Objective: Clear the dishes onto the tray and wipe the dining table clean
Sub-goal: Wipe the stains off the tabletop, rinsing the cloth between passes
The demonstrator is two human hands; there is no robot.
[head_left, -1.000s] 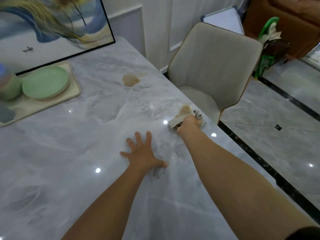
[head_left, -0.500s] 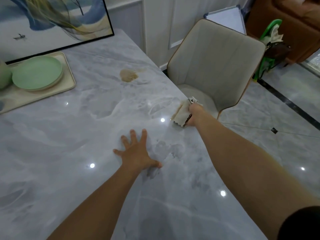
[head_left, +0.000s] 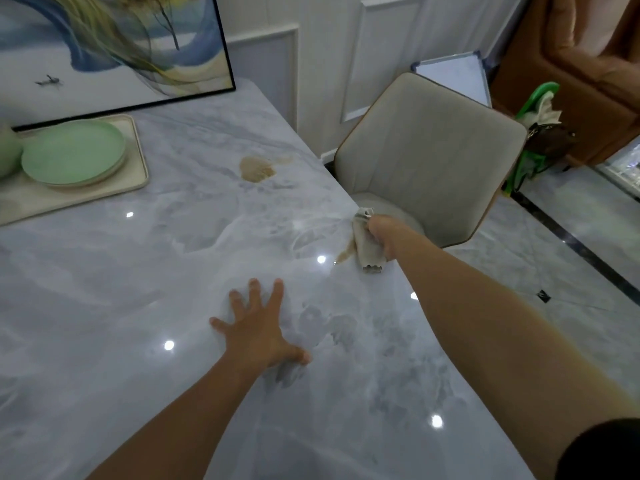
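My right hand (head_left: 382, 235) grips a crumpled pale cloth (head_left: 367, 251) pressed on the marble table (head_left: 173, 289) at its right edge. A thin brown smear (head_left: 346, 255) trails just left of the cloth. A larger brown spill (head_left: 257, 168) lies farther back on the table. My left hand (head_left: 258, 332) rests flat on the tabletop, fingers spread, holding nothing. At the far left a cream tray (head_left: 138, 161) carries stacked green plates (head_left: 72, 152) and a green bowl (head_left: 7, 154), partly cut off by the frame edge.
A beige upholstered chair (head_left: 433, 161) stands close against the table's right edge, just behind my right hand. A framed painting (head_left: 110, 46) leans on the wall at the back of the table. A green object (head_left: 530, 143) and a brown sofa (head_left: 588, 64) stand beyond the chair.
My right hand has swept the cloth toward the table's right edge and back along it, leaving a thin brown smear. My left hand stays planted flat.
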